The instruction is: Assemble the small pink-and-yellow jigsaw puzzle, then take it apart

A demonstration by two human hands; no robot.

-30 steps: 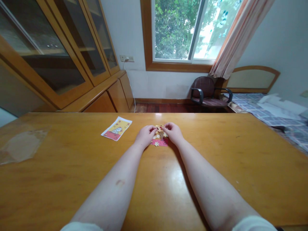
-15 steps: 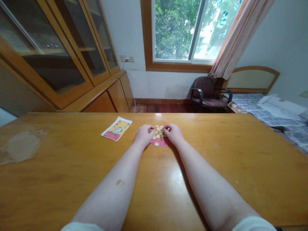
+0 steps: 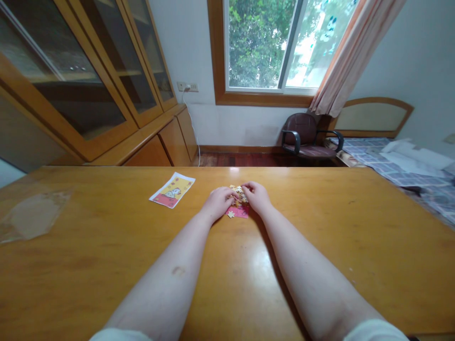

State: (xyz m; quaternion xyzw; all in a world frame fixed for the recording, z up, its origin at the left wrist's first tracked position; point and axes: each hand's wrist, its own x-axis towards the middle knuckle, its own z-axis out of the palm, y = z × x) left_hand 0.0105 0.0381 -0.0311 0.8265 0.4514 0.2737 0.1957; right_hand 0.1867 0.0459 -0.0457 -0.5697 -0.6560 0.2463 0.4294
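A small heap of jigsaw puzzle pieces (image 3: 242,196) lies between my hands near the table's far side. Some show pale backs, others yellow faces. Below the heap is a joined pink strip of the puzzle (image 3: 241,212), with one loose pale puzzle piece (image 3: 231,214) at its lower left. My left hand (image 3: 219,203) reaches over the heap from the left, its fingers apart and touching pieces. On the other side, my right hand (image 3: 257,195) has its thumb and fingertips pinched at the heap's edge, apparently on a puzzle piece that the fingers mostly hide.
A printed picture card (image 3: 173,190) in yellow and pink lies left of my hands on the wooden table (image 3: 227,284). Farther left is a clear plastic bag (image 3: 33,213). Beyond the table stand a glass-doored cabinet (image 3: 142,125) and an armchair (image 3: 302,132).
My left hand has moved right, over the heap, and its fingers have spread onto the pieces, covering part of the pink strip. My right hand has shifted only slightly.
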